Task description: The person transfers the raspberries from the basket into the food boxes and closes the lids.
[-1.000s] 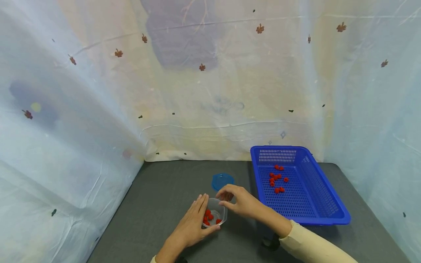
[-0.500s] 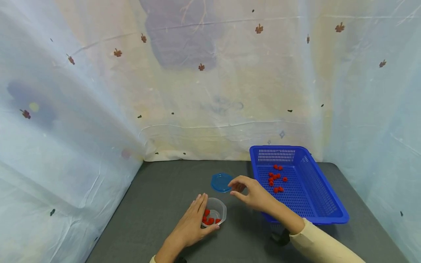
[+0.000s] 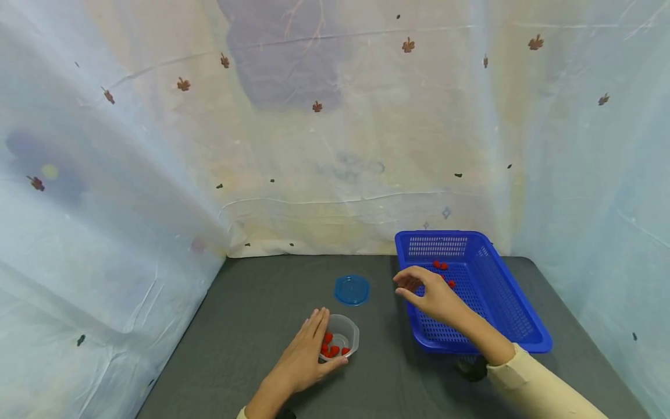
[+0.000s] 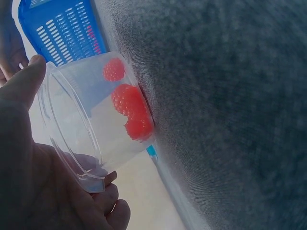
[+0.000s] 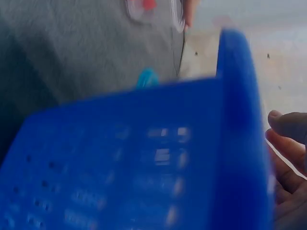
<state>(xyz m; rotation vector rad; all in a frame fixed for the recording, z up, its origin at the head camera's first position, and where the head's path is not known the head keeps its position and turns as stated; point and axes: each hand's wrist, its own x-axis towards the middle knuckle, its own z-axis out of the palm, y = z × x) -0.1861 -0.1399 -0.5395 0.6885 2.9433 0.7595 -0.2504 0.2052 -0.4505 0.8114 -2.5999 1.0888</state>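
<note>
Work appears partway: left grip [image 3: 303, 358] clamps tub [image 3: 347, 329] of berries [image 3: 334, 350] left of basket [image 3: 439, 247], where more berries [image 3: 444, 266] remain; right grip [image 3: 431, 294] apart.

I'm looking into a screened-off work nook: creased, pale sheeting [image 3: 356, 139] hangs behind the table and down both sides, printed with small brown leaves [image 3: 408, 45]. A grey tabletop [image 3: 262, 302] sits between. The blue basket [image 3: 497, 294] and clear tub [image 3: 348, 326] of red berries [image 3: 334, 350] lend it a kitchen touch, but home, lab or workshop, I can't tell.
</note>
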